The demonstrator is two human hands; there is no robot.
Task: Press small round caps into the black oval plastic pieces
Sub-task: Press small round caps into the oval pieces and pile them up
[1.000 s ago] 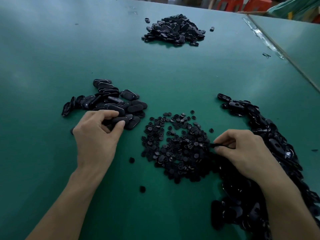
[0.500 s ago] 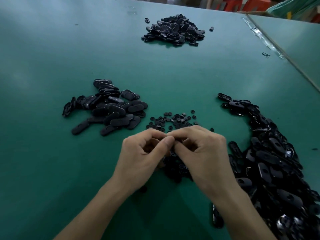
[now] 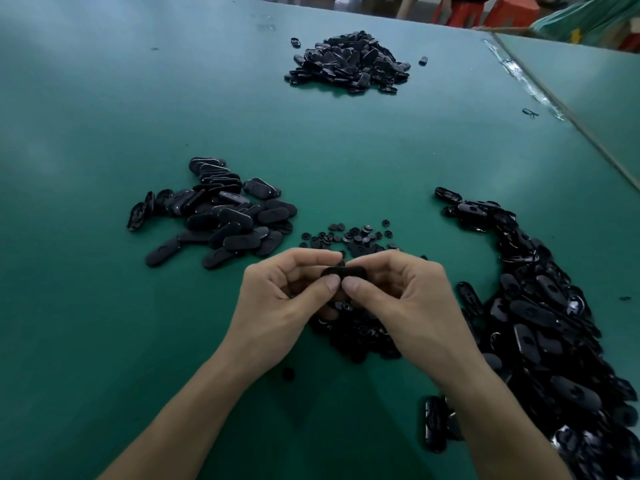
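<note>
Both hands meet over the heap of small round caps (image 3: 349, 237) in the middle of the green table. My left hand (image 3: 280, 306) and my right hand (image 3: 405, 299) together pinch one black oval piece (image 3: 344, 271), thumbs side by side on its near face and fingers curled behind it. Whether a cap sits in that piece is hidden by the thumbs. More caps lie in shadow beneath the hands.
A pile of oval pieces (image 3: 218, 216) lies to the left, a long spread of them (image 3: 540, 306) runs down the right side, and a third heap (image 3: 349, 62) sits far back. One loose cap (image 3: 288, 374) lies near my left wrist. A table seam (image 3: 561, 116) runs at right.
A second ago my left hand was at the left pile and my right at the caps. They came together over the caps and now hold the oval piece slightly higher.
</note>
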